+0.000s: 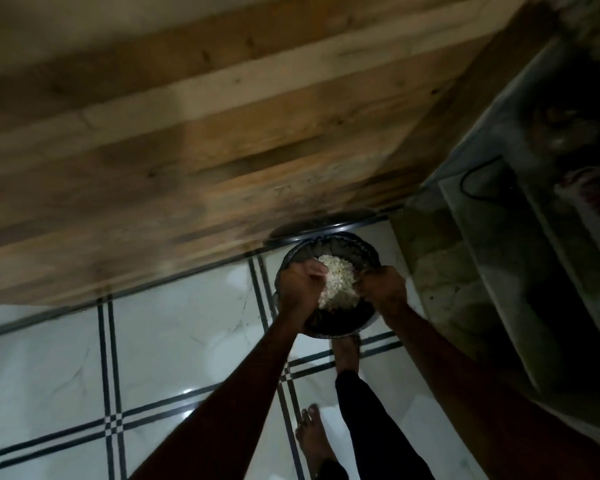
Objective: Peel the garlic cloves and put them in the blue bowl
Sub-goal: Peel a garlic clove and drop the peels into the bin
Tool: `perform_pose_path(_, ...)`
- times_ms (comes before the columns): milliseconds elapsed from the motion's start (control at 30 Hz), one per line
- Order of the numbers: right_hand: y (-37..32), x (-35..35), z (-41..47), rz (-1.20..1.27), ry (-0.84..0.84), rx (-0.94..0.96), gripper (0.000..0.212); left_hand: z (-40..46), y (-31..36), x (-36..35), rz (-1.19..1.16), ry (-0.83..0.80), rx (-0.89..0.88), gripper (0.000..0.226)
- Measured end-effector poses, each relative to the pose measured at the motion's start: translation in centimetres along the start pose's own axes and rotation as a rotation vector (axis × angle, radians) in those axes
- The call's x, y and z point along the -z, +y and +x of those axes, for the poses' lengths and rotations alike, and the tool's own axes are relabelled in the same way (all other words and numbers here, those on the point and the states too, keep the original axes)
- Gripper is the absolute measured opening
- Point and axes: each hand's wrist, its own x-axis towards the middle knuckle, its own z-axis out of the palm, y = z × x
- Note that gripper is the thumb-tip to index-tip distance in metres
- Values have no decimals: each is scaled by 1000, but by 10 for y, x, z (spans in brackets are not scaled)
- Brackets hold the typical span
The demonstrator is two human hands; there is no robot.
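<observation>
I see both arms stretched out over a dark round container [368,249] lined with a black bag; it may be a bin or a bowl, I cannot tell which in this dim, blurred view. Inside it lies a heap of pale papery bits [336,284], most likely garlic skins, piled toward the middle between the two hands. The pile looks whitish and flaky, with no single clove that I can make out. My left hand [300,285] sits at the left rim with its fingers curled round the edge of the bag. My right hand [383,284] is at the right rim, fingers curled down on the bag edge as well. The container's near wall is hidden behind both wrists. It stands on a white tiled floor [174,337] with dark double lines, just beside a wooden plank surface [194,140]. Two bare feet show below, one foot [345,353] touching the container's near side. The right of the view is too dark to read.
</observation>
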Motion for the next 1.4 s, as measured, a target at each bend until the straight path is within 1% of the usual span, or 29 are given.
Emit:
perform_pose_path(33, -12, 10, -23, 42, -6, 2, 15, -14, 17, 7, -57, -19, -10, 17)
perform_pose_path(100, -34, 36, -77, 176, -22, -4, 10, -49, 52, 22, -196, -93, 44, 24)
perform_pose_path(167, -50, 68, -131, 316, -75, -10, 15, -92, 99, 35, -317, -177, 71, 24)
perform_pose_path(233, -59, 106, -188, 397, -66, 41, 20, -136, 145, 43, -380, -228, 41, 23)
perform_pose_path(367, -46, 185, -299, 497, 65, 192, 21, -224, 227, 36, -443, -375, -35, 16)
perform_pose_path(533, -7, 279, -406, 614, 270, 271, 24, -315, 301, -10, -412, -556, -102, 20)
perform_pose_path(633, 32, 337, -459, 694, 370, 291, 25, -365, 334, -62, -374, -708, -122, 18)
perform_pose_path(733, 86, 388, -504, 743, 485, 297, 23, -422, 360, -127, -311, -837, -124, 18)
perform_pose_path(867, 169, 453, -545, 818, 670, 243, 22, -494, 375, -220, -216, -966, -127, 19)
perform_pose_path(933, 210, 482, -559, 842, 734, 202, 21, -525, 376, -267, -175, -1003, -100, 20)
perform_pose_path(1033, 273, 519, -569, 883, 787, 131, 21, -566, 374, -334, -112, -1035, -81, 18)
perform_pose_path(1200, 359, 559, -571, 914, 873, -13, 16, -605, 359, -432, 51, -1031, -91, 15)
perform_pose_path(1233, 371, 564, -570, 924, 890, -45, 16, -610, 355, -446, 81, -1027, -122, 14)
perform_pose_path(1267, 384, 568, -568, 918, 917, -66, 15, -614, 350, -457, 119, -1011, -199, 13)
perform_pose_path(1300, 395, 572, -567, 843, 963, -94, 12, -617, 346, -466, 186, -972, -324, 10)
perform_pose_path(1333, 406, 576, -563, 719, 1022, -119, 9, -619, 343, -472, 275, -913, -479, 8)
perform_pose_path(1367, 411, 579, -564, 582, 1070, -150, 6, -620, 338, -477, 367, -850, -642, 11)
perform_pose_path(1400, 416, 581, -561, 475, 1110, -169, 2, -618, 334, -481, 468, -795, -801, 18)
